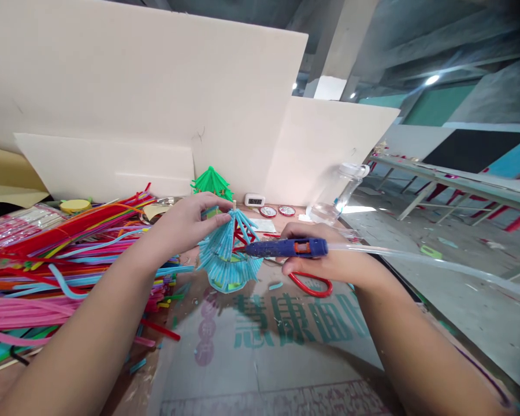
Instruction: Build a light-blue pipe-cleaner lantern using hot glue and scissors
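My left hand (195,222) is closed around the upper part of a light-blue pagoda-like model (229,266), made of pipe-cleaner strips laid over a red frame. A wooden stick tip pokes out at its top. My right hand (312,254) grips a dark-blue hot glue gun (281,248), with a clear glue stick (398,257) trailing from its back to the right. The gun's nozzle points left at the model's red frame; whether it touches cannot be made out. Below my right hand lie red-handled scissors (312,285), partly hidden.
Piles of coloured pipe cleaners (91,248) cover the left side. Behind the model stand a green pointed roof model (211,182), a small digital clock (255,200) and a clear water bottle (338,193). A printed plastic sheet (260,370) covers the tabletop; white boards (156,86) rise at the back.
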Available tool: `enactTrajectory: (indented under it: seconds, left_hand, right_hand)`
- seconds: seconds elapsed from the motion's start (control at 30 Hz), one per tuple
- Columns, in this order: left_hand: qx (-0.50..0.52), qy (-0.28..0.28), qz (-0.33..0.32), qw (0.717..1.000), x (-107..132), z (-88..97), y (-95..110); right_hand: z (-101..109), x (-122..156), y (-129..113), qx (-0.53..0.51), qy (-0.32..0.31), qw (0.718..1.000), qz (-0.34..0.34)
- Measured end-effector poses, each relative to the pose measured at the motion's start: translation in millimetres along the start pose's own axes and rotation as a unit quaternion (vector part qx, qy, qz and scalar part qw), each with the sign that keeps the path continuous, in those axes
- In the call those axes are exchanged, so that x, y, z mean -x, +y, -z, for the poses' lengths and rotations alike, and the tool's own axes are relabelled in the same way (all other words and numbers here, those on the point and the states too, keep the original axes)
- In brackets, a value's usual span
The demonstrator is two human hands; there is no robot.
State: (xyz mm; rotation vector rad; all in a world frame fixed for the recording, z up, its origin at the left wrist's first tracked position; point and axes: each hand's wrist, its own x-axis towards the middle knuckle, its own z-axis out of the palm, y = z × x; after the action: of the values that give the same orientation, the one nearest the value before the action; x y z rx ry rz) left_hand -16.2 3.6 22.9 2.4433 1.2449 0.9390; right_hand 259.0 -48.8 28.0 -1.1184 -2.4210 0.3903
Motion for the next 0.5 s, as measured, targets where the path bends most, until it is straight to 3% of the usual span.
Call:
enactTrajectory:
  seconds: [0.5]
  left_hand:
    - [0.002,-0.006,0.010,1.000,0.2,0.5,1.7]
  right_hand:
    - [-7.2,-2.0,-0.3,0.005,0.014,1.000,-0.005]
